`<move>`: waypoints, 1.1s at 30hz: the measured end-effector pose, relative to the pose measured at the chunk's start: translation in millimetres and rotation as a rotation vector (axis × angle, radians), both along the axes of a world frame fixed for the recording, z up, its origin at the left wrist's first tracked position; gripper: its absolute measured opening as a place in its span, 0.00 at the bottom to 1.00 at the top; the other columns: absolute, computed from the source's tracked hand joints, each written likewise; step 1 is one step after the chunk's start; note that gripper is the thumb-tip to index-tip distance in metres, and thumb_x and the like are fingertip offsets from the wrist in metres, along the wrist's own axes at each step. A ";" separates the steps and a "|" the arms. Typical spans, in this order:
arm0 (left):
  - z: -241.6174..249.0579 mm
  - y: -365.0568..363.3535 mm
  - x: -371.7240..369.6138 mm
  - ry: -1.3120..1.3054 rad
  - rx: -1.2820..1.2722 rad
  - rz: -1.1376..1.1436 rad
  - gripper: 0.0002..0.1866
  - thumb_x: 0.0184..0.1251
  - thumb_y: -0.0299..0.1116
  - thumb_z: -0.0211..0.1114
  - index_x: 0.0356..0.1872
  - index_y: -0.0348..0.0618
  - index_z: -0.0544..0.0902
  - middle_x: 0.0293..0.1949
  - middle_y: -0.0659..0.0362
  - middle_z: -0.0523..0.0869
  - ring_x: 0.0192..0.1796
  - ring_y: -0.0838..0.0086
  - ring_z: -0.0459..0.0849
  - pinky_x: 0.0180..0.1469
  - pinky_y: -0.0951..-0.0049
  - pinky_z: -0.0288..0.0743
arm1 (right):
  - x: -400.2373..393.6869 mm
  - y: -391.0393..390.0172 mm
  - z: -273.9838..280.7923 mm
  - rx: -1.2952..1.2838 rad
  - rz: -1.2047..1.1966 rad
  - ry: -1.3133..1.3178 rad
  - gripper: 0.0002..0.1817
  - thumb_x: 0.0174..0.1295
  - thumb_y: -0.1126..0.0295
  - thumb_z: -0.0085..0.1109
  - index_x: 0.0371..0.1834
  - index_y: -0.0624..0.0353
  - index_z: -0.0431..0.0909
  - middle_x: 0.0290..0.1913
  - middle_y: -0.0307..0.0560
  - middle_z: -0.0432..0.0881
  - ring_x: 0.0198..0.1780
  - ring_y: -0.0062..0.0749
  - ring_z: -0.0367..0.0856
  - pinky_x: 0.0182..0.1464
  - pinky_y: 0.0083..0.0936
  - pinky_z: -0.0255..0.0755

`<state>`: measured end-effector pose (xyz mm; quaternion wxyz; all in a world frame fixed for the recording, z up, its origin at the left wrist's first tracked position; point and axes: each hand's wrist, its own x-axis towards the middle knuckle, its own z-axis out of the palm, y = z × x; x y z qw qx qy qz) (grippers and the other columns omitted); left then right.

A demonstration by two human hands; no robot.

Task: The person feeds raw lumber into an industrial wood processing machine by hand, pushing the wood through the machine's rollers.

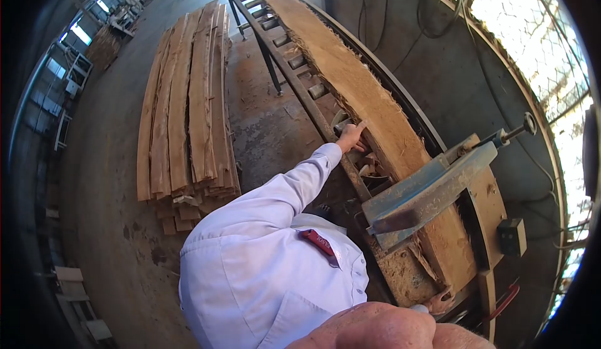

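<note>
A long, rough-edged wooden plank (369,95) lies along a metal roller frame (300,92) and passes beneath a blue-grey metal beam (432,189) of a machine. My left hand (352,137) grips the plank's near side edge, its thumb at the top and fingers curled at the side. At the plank's closest end, low in the view, my right hand (440,301) is closed around the edge near a corner; part of it is hidden. Wood scraps and sawdust lie around the machine bed (407,277).
A stack of long boards (188,105) rests on the floor to the left. A dark box (512,237) and a threaded rod with a knob (529,122) stick out at the right. Cables (421,11) hang on the wall behind the frame.
</note>
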<state>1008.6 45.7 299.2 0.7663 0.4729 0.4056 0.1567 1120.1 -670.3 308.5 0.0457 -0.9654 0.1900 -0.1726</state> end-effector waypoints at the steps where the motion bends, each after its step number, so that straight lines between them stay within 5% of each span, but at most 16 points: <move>1: -1.0 -1.4 -0.9 -0.008 -0.001 0.000 0.41 0.69 0.60 0.57 0.50 0.16 0.74 0.35 0.36 0.84 0.28 0.48 0.88 0.25 0.59 0.87 | -1.3 0.7 -0.8 0.007 -0.020 0.003 0.45 0.59 0.23 0.41 0.67 0.44 0.74 0.73 0.48 0.67 0.74 0.44 0.63 0.74 0.49 0.53; 9: 2.8 -0.3 3.2 -0.011 0.003 0.005 0.39 0.71 0.59 0.56 0.53 0.19 0.74 0.41 0.39 0.85 0.27 0.51 0.88 0.22 0.61 0.85 | 0.6 -0.1 -5.5 -0.056 -0.110 0.100 0.48 0.59 0.20 0.34 0.70 0.44 0.70 0.74 0.45 0.65 0.75 0.43 0.61 0.75 0.52 0.49; 20: 6.0 -3.0 7.2 0.001 0.036 0.032 0.38 0.70 0.60 0.56 0.43 0.20 0.75 0.37 0.38 0.84 0.24 0.52 0.87 0.19 0.60 0.84 | 24.7 -15.0 -6.7 -0.013 0.016 0.038 0.49 0.58 0.20 0.35 0.69 0.46 0.72 0.73 0.50 0.66 0.74 0.45 0.62 0.75 0.49 0.52; 28: 4.3 -24.1 -10.2 0.132 0.465 -0.077 0.30 0.70 0.49 0.64 0.39 0.20 0.75 0.30 0.43 0.85 0.25 0.64 0.89 0.22 0.67 0.83 | -5.3 2.7 14.3 -0.056 -0.082 0.055 0.47 0.59 0.22 0.36 0.68 0.47 0.72 0.73 0.50 0.67 0.73 0.46 0.63 0.74 0.48 0.53; 31: 6.2 -23.2 -10.3 0.153 0.455 -0.091 0.30 0.70 0.49 0.63 0.39 0.19 0.75 0.28 0.44 0.85 0.23 0.65 0.88 0.22 0.68 0.82 | -8.4 -2.2 13.7 0.203 0.037 0.038 0.47 0.62 0.25 0.40 0.69 0.54 0.70 0.72 0.53 0.67 0.72 0.48 0.65 0.73 0.46 0.56; 33: 4.1 -25.6 -8.4 0.156 0.441 -0.096 0.30 0.70 0.49 0.63 0.39 0.19 0.75 0.27 0.45 0.85 0.23 0.65 0.88 0.21 0.68 0.82 | -23.3 23.4 14.1 0.770 -0.157 -0.317 0.44 0.66 0.33 0.47 0.69 0.64 0.67 0.70 0.59 0.68 0.71 0.50 0.67 0.72 0.45 0.62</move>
